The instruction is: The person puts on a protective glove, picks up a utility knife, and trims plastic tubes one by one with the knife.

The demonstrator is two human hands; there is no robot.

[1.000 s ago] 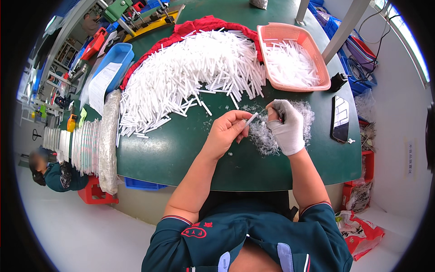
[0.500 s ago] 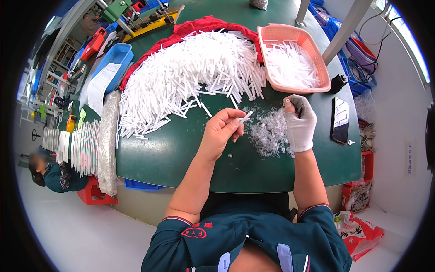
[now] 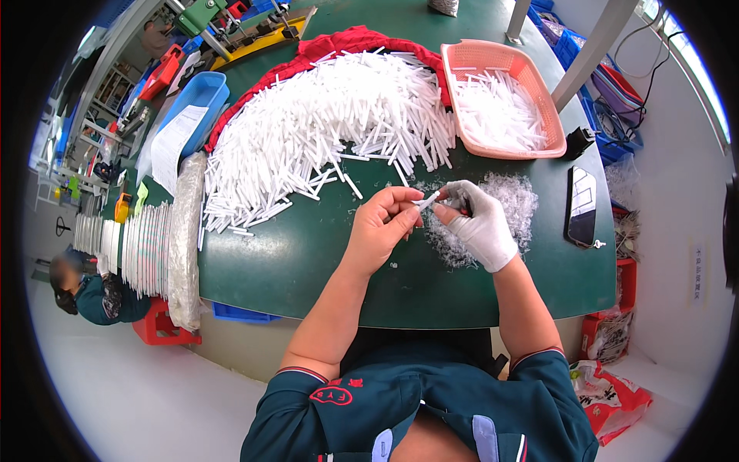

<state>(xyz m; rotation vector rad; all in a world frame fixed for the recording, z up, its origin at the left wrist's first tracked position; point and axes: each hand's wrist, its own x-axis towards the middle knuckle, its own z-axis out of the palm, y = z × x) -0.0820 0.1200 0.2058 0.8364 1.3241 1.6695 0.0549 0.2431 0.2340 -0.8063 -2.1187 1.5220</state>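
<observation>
My bare left hand (image 3: 380, 225) pinches a short white plastic tube (image 3: 430, 199) between thumb and fingers, its free end pointing up to the right. At that end is my right hand (image 3: 485, 229), in a white glove that leaves fingertips bare. Its fingers are curled closed, with the thumb close to the tube; a small dark thing shows between them, too hidden to name. Beneath and behind the right hand lies a pile of thin, clear curly shavings (image 3: 514, 200). Beyond both hands spreads a large heap of similar white tubes (image 3: 331, 115) on a red cloth (image 3: 342, 40).
A pink plastic basket (image 3: 556, 127) of white tubes stands at the far right. A phone (image 3: 581, 206) and a small black object (image 3: 579, 142) lie right of the shavings. Plastic-wrapped stacks (image 3: 185, 246) and a blue tray (image 3: 202, 91) are leftward. A co-worker (image 3: 104, 296) sits far left.
My right hand has come left, from beside the shavings to the free end of the tube. My left hand has shifted slightly right, still pinching the tube.
</observation>
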